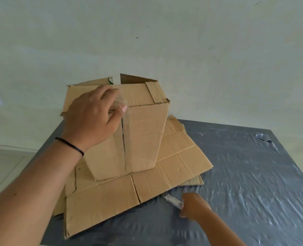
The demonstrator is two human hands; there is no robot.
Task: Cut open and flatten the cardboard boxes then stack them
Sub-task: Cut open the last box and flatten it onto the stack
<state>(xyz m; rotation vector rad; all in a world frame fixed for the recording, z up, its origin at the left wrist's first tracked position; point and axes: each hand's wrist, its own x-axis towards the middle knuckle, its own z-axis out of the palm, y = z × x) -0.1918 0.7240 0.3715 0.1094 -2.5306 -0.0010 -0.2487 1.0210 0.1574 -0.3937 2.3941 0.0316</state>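
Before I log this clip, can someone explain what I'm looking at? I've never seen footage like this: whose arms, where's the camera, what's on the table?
There is no machine here: a person wears one camera on the head, looking down at their own arms. The left hand grips clear tape at the top of an upright cardboard box. The box stands on flattened cardboard sheets, on a grey plastic-wrapped table. The right hand holds a small cutter near the stack's edge.

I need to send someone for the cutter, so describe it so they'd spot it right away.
On the grey plastic-wrapped table, look just past the near right corner of the flattened cardboard stack. The cutter is the slim pale tool held in the right hand, the only non-cardboard item there.
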